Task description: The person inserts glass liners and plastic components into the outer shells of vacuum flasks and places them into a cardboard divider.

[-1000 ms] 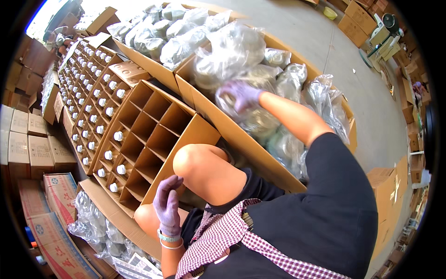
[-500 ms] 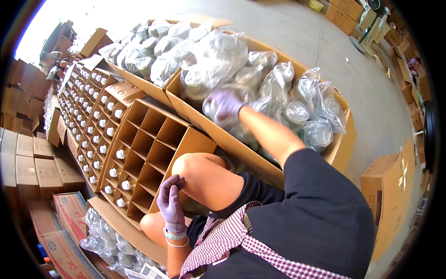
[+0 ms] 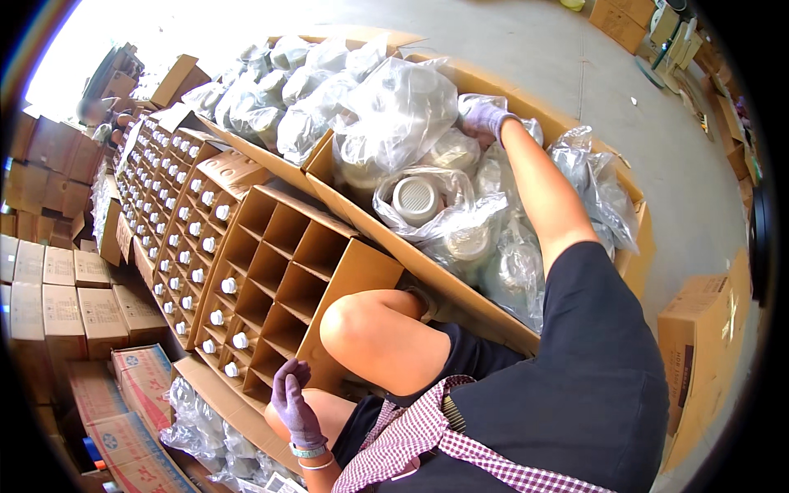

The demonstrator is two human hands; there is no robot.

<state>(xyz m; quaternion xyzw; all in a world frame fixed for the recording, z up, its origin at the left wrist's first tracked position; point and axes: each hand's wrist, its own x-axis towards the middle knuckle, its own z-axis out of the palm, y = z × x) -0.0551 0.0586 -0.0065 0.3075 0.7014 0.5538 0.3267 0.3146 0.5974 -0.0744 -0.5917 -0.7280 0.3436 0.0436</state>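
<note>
My right hand (image 3: 488, 120), in a purple glove, is at the far side of a long carton (image 3: 436, 261) of plastic-wrapped containers. Its fingers are curled into a clear plastic bag (image 3: 477, 101); the fingertips are hidden. Nearer in the same carton, a pale container with a ribbed round end (image 3: 417, 201) faces up out of its loose bag. My left hand (image 3: 296, 407), also gloved, is raised beside my knee, fingers loosely bent and holding nothing. Close to it stands a divided carton (image 3: 271, 238) with bare compartments and several white-capped bottles (image 3: 217, 317) along its left side.
More divided cartons of white-capped bottles (image 3: 185, 230) stand at left. Behind is another carton of bagged containers (image 3: 300, 86). Closed cartons (image 3: 62, 287) are stacked at far left, and bagged items (image 3: 205, 427) lie at lower left. A tall carton (image 3: 699, 345) stands at right.
My right hand has moved farther away and to the right across the bagged containers. The ribbed round end now shows where the hand was. My left hand stays raised and free.
</note>
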